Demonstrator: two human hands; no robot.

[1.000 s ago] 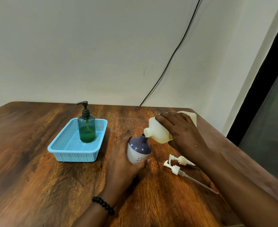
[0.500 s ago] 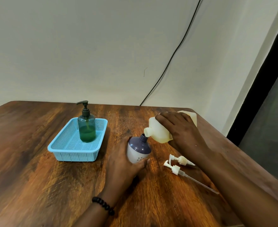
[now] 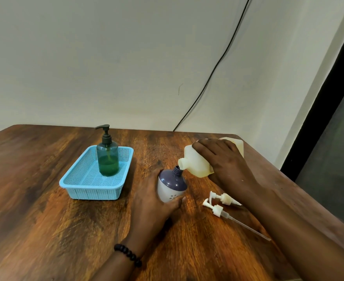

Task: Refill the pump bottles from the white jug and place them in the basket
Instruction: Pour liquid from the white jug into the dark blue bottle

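Note:
My right hand (image 3: 226, 163) grips the white jug (image 3: 195, 163) and tips it so that its spout sits at the open neck of a purple-and-white bottle (image 3: 172, 186). My left hand (image 3: 151, 201) holds that bottle upright on the table, fingers wrapped around its left side. A green pump bottle (image 3: 108, 157) with its black pump fitted stands in the blue basket (image 3: 90, 187) to the left. Two white pump heads (image 3: 220, 203) lie on the table to the right of the purple bottle, partly under my right forearm.
The wooden table (image 3: 45, 220) ends close behind the jug and along the right side. A black cable (image 3: 207, 78) runs down the wall behind. A dark doorway (image 3: 329, 128) is at the far right.

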